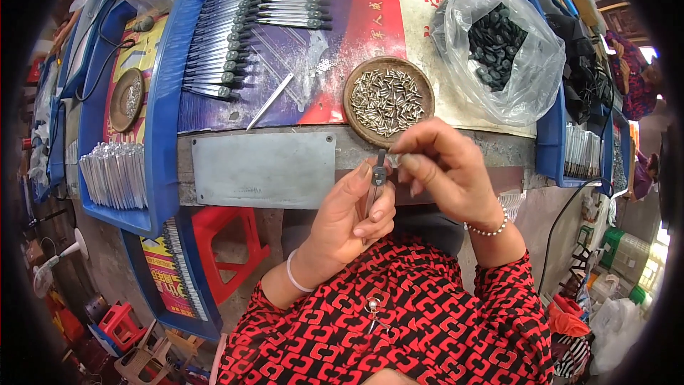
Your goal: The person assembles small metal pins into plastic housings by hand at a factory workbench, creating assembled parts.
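Held upright in my left hand is a slim metal piece with a dark grey head and a black tip. The fingers are wrapped around its shaft. My right hand is beside that head, thumb and forefinger pinched; a small pale piece shows at the fingertips, too small to name. Just beyond both hands, a round wooden bowl holds many small silvery pins. Several rows of similar slim grey-headed pieces lie farther left on the table, near a loose flat metal strip.
A clear plastic bag of black oval parts sits at the right. Blue trays flank the table, the left one holding metal strips and a small bowl. A red stool stands below the metal-plated table edge.
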Demonstrator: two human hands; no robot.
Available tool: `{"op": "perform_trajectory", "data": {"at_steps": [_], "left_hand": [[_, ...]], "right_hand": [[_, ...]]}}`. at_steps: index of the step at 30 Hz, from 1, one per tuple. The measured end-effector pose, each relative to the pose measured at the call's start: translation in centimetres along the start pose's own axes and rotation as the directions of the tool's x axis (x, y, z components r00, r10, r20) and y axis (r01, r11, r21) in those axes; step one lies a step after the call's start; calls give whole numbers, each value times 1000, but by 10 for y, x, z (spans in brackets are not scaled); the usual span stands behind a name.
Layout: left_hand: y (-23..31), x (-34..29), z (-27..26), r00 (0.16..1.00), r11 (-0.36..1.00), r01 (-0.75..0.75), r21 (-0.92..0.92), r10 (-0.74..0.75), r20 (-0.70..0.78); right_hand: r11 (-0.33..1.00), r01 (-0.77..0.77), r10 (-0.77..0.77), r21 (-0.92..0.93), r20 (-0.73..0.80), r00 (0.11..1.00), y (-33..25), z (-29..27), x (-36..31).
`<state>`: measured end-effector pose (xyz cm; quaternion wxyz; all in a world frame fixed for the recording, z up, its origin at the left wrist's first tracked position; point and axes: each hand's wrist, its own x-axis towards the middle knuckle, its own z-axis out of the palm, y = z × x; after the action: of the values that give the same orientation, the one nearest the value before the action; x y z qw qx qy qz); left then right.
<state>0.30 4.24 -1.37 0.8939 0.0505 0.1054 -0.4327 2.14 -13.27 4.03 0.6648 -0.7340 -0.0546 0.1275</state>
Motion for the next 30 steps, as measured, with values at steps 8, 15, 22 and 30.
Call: {"op": "perform_trajectory", "data": {"at_steps": [8, 15, 22, 30], "left_hand": [[-3, -2, 0, 999, 999, 26, 32, -25, -27], [-6, 1, 2, 997, 997, -22, 79, 28, -76], [-6, -4, 5, 996, 972, -66, 226, 76, -36], [-9, -3, 5, 1000, 991, 14, 134, -15, 7]], "right_hand": [[987, 147, -147, -69, 0, 989, 7, 12, -4], [645, 399, -463, -652, 83, 883, 13, 23, -8], [981, 36, -45, -189, -42, 998, 0, 19, -8], [997, -22, 28, -74, 84, 996, 11, 6, -9]]}}
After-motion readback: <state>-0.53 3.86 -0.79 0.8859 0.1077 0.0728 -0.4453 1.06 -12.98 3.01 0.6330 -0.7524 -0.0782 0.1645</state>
